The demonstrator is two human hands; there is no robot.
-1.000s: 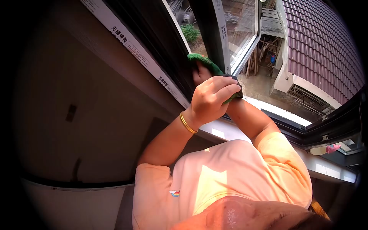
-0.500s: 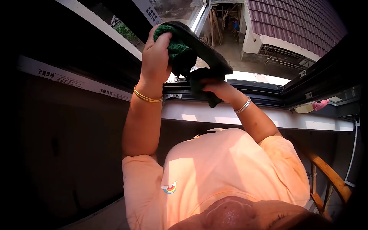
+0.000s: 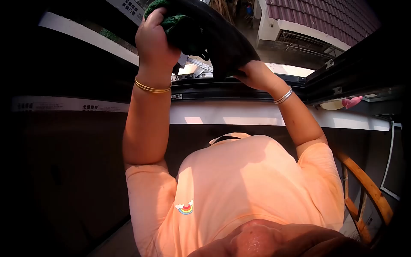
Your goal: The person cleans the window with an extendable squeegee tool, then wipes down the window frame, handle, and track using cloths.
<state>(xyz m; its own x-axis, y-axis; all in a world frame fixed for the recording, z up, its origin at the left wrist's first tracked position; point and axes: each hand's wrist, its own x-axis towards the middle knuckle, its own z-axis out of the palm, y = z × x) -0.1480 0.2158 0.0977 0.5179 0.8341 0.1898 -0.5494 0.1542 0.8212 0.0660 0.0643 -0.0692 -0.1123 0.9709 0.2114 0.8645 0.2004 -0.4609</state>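
Note:
A dark green cloth [image 3: 229, 38] stretches between my two hands in front of the open window; its middle looks almost black in the shade. At the upper left, my left hand [image 3: 155, 38] is closed round a bunched, brighter green part of it, with gold bangles on the wrist. My right hand [image 3: 259, 75], with silver bangles, grips the cloth's lower right end just above the window frame [image 3: 239, 89]. The fingertips of my right hand are partly hidden by the cloth.
A white sill [image 3: 239, 115] runs below the dark frame. A pink item [image 3: 353, 102] lies near the right corner of the window. A wooden chair [image 3: 364, 184] stands at my right. Outside are a tiled roof [image 3: 317, 19] and metal bars.
My left hand has moved up and left with the cloth. My right hand has shifted slightly right and up, and the cloth is spread wider between them. The view has tilted a little.

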